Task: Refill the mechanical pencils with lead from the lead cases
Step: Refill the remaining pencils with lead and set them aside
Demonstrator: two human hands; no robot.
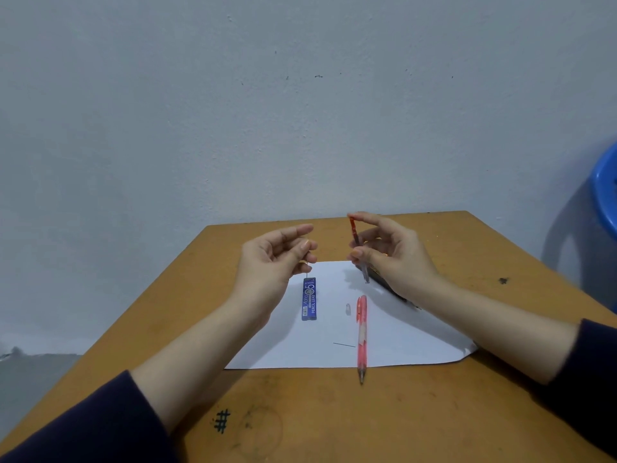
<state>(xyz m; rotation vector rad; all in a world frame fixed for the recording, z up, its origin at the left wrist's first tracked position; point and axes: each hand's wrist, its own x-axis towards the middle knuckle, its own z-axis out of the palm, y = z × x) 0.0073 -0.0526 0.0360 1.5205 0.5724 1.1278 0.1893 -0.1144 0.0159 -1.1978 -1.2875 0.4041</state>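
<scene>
From my seat I see both hands raised over the wooden table [434, 412], which stands against a pale wall. The left hand [270, 259] has its fingers curled, and its thumb and fingertips pinch what looks like a thin lead [306, 267] that hangs straight down, its lower end just above the blue lead case [309, 299]. That case lies flat on the white paper [400, 342], label up, its long side running away from me. The right hand [394, 255] grasps a red pencil [354, 233] between thumb and fingers, nearly upright and tilted a little, tip down over the far part of the paper. I cannot tell whether that tip touches the sheet. The two hands are near each other but apart. A pink pencil [362, 335] lies free on the paper to the right of the case, its tip past the near edge of the sheet and over bare wood. Between case and pink pencil sits a small clear cap [348, 309], and a loose lead [344, 344] lies just left of the pink pencil. A dark thing [392, 289] lies under the right hand; I cannot make out what it is. Both arms wear dark sleeves [100, 426]. A blue stool [606, 195] shows at the right edge.
</scene>
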